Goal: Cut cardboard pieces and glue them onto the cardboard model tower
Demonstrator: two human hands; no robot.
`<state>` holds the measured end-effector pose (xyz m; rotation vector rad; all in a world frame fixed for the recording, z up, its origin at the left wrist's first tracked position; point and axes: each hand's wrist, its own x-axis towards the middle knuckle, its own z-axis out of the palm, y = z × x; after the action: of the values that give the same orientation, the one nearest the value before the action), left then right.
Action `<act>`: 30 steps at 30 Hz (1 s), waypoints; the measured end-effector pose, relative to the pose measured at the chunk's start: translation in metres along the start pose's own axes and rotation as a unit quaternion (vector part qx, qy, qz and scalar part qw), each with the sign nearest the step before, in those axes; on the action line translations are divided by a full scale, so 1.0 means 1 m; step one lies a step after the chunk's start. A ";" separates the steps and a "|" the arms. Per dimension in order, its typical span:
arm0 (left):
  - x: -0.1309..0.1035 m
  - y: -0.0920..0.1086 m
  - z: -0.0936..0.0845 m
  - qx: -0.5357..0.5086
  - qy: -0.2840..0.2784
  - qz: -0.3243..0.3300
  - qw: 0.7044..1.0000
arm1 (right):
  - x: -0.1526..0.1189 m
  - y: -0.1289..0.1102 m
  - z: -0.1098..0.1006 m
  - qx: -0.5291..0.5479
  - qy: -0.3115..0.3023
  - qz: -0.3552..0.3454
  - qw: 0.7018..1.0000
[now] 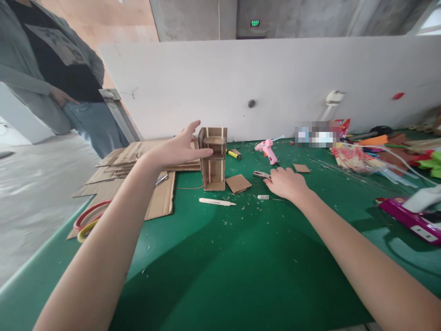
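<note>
My left hand (182, 149) reaches in from the left with thumb and fingers spread. Its thumb overlaps the left side of an upright cardboard box frame (217, 170) with thin wooden sticks inside; whether it presses on the box I cannot tell. On the table at the right, my right hand (285, 183) has its fingers closed around a silver hand tool (262, 174) like pliers or a punch, whose handles are mostly hidden. A white marker (216, 202), a small white cap (263, 197) and square cardboard pieces (237, 184) lie between my hands.
Cardboard sheets (160, 197) and red and yellow rings (87, 225) lie left. A pink glue gun (268, 151) and a yellow cutter (234, 155) are behind. Rightward are a purple power strip (409, 219) and craft materials (358, 158). A person (65, 69) stands at left.
</note>
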<state>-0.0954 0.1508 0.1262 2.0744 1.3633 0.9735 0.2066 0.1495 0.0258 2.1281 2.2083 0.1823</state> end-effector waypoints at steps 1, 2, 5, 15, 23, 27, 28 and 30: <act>0.001 -0.006 0.001 -0.051 -0.003 0.013 0.999 | -0.001 0.001 -0.001 0.004 0.005 0.003 1.000; 0.002 -0.012 0.003 -0.103 -0.011 0.020 0.994 | -0.001 0.001 -0.001 0.007 0.013 0.006 1.000; 0.005 -0.028 0.009 -0.209 -0.069 0.033 0.975 | 0.002 0.004 -0.002 0.026 0.056 0.020 0.998; 0.009 -0.038 0.014 -0.247 -0.095 0.067 0.962 | 0.083 0.019 0.004 0.252 0.081 0.140 0.954; 0.011 -0.042 0.016 -0.260 -0.083 0.069 0.960 | 0.104 0.017 0.013 0.311 0.102 0.127 0.936; 0.012 -0.042 0.018 -0.238 -0.030 0.026 0.970 | 0.093 0.012 0.003 0.382 0.118 0.113 0.910; 0.012 -0.042 0.018 -0.232 -0.016 0.010 0.973 | 0.087 0.012 0.000 0.403 0.113 0.099 0.903; 0.013 -0.043 0.020 -0.227 0.009 -0.016 0.974 | 0.072 0.013 -0.004 0.443 0.087 0.060 0.890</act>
<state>-0.1019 0.1792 0.0874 1.6981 1.0552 1.1655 0.2157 0.2215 0.0341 2.7357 2.5618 -0.8293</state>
